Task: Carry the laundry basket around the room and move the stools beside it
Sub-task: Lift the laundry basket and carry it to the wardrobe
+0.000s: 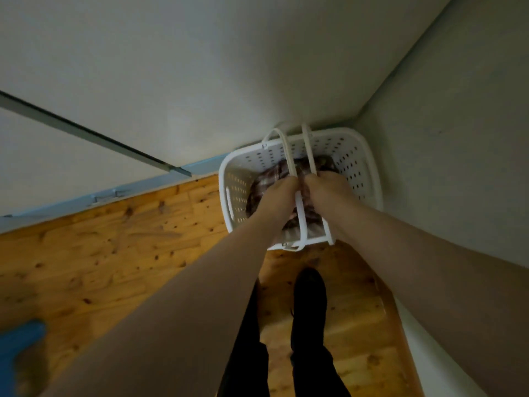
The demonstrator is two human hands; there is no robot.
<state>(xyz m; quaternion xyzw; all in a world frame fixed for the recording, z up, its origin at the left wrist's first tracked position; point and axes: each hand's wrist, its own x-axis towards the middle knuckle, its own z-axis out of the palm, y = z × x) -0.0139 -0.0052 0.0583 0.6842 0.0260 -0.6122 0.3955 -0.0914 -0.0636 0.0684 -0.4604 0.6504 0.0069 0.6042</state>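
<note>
A white perforated laundry basket (355, 164) sits low in the corner where two pale walls meet, with dark plaid cloth (269, 179) inside it. Two thin white handles arch over its top. My left hand (279, 193) is closed around one handle and my right hand (326, 187) around the other, side by side over the basket's middle. Both forearms reach down from the lower edge of the view. No stool is in view.
Wooden plank floor (114, 247) spreads to the left and below. A blue skirting board (137, 190) runs along the left wall, with a thin metal rail (86, 136) above it. My dark-trousered legs (309, 325) stand behind the basket. A blue object (20, 339) lies at lower left.
</note>
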